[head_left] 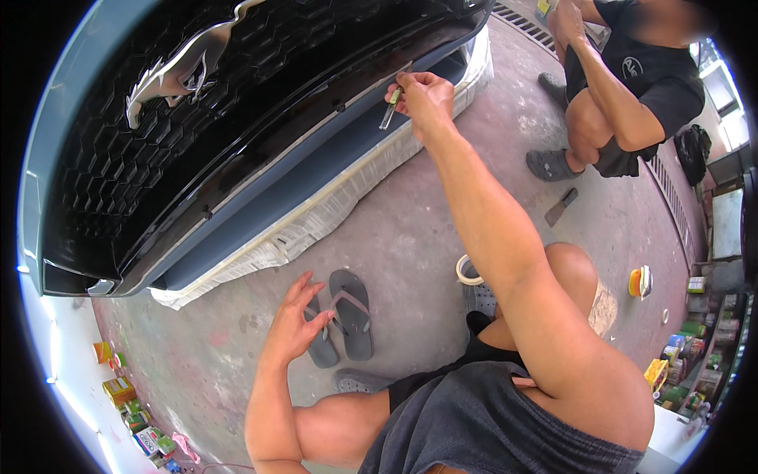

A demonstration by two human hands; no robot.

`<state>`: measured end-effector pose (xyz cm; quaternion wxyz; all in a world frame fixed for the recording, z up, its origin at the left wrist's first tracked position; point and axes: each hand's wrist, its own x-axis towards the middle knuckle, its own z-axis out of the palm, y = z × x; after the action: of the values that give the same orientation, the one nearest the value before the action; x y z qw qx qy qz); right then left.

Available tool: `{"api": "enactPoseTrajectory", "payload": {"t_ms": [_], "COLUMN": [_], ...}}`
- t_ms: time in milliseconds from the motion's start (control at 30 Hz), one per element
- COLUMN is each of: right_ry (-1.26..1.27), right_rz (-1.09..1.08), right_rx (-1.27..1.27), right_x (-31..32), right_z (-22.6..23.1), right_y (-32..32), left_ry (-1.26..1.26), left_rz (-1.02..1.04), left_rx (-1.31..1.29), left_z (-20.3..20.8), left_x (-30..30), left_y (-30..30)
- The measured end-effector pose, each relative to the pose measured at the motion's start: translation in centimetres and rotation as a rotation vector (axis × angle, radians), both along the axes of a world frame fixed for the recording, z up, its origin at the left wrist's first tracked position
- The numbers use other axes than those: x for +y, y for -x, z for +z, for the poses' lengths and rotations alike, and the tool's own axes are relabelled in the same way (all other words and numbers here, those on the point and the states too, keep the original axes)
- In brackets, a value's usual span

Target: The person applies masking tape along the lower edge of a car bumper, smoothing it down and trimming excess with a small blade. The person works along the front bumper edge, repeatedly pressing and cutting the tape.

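Note:
My right hand (426, 101) is closed around a slim utility knife (392, 109) with a green and silver handle. It is held against the lower edge of the black car grille (260, 103). Below the grille runs a blue-grey bumper lip (260, 207), its outer edge covered with masking paper (308, 227). Whether the blade touches the bumper I cannot tell, as my fingers hide it. My left hand (296, 320) hangs in the air with fingers apart and holds nothing. From this view it overlaps a pair of grey flip-flops (350, 312) on the floor.
A masking tape roll (469, 259) is by my foot. Farther right, a putty knife (562, 207) lies on the concrete floor (410, 261). A co-worker (655, 87) squats at the upper right, holding a small yellow-green item (543, 9). Cans and boxes (687, 347) line the right side.

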<state>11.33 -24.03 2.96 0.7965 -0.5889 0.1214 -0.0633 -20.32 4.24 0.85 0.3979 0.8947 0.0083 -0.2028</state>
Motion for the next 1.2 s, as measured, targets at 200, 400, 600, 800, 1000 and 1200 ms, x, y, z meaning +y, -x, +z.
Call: {"api": "enactPoseTrajectory", "payload": {"t_ms": [200,400,600,800,1000,1200], "right_ry": [-0.044,-0.050,-0.063,-0.054,-0.092,-0.085], "right_rz": [0.014,0.042,0.057,0.069,0.062,0.129], "right_rx": [0.009,0.057,0.067,0.089,0.098,0.131], "right_x": [0.7,2.1,3.6,4.7,5.7,5.2], "right_z": [0.2,0.4,0.7,1.0,1.2,1.3], "right_y": [0.5,1.8,2.9,3.7,3.9,4.9], "left_ry": [-0.004,-0.026,-0.020,-0.010,-0.022,-0.004], "left_rz": [-0.013,-0.034,-0.037,-0.024,-0.036,-0.026], "left_rx": [-0.007,-0.035,-0.046,-0.015,-0.016,0.000], "left_z": [-0.2,-0.6,-0.4,-0.1,-0.5,-0.5], "left_x": [0.2,0.5,0.7,0.8,0.8,0.7], "left_y": [0.0,0.1,0.2,0.4,0.5,0.4]}}
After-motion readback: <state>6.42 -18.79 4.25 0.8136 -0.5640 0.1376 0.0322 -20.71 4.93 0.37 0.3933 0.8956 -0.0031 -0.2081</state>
